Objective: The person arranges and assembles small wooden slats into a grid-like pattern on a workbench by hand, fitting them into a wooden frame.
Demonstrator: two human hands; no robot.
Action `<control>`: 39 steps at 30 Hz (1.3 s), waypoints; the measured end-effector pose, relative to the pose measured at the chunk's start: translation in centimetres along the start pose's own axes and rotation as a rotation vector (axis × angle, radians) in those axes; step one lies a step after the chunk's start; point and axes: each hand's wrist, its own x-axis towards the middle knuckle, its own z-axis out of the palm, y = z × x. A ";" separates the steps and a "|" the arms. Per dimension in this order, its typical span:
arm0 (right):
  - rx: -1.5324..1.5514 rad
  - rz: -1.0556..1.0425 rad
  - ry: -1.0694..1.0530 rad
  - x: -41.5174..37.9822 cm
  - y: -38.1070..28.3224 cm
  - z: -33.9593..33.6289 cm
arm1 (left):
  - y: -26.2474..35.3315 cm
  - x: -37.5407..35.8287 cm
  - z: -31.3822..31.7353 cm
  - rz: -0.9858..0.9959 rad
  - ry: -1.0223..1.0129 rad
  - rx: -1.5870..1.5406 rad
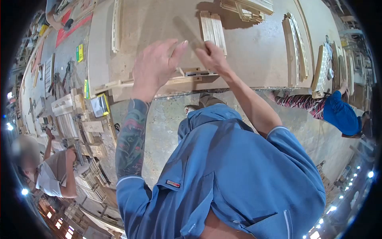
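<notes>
My left hand (157, 59), on the tattooed arm, is over the tabletop with thumb and index apart and nothing visible between them. Across from it, my right hand (214, 59) has its fingers curled. A blurred, greyish thin strip (187, 30) reaches up and left from near those fingertips; what it is cannot be made out. Below both hands, long pale wooden strips (183, 80) lie along the near table edge, with a small dark-and-light piece (203, 73) on them. Just beyond my right hand is a bundle of slatted wood (213, 32).
More wooden pieces (248, 8) are stacked at the far side. Slotted strips lie at left (116, 26) and right (296, 49). A co-worker in blue (342, 113) is at right, another person (55, 173) at lower left. Someone's hand (57, 24) is at upper left.
</notes>
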 end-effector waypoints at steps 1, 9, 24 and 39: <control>0.168 0.000 0.112 -1.2 0.0 -0.3 | -0.1 -0.2 0.1 -0.017 0.000 -0.005; 0.469 -0.138 -0.111 -3.0 0.5 0.1 | 0.0 0.1 0.0 -0.020 -0.012 0.107; -0.148 -0.446 -0.074 -5.8 -0.9 1.6 | 5.4 1.2 0.9 0.264 0.029 -0.031; -0.702 0.084 0.652 3.9 9.6 1.4 | 5.7 1.9 2.0 0.062 -0.277 -0.315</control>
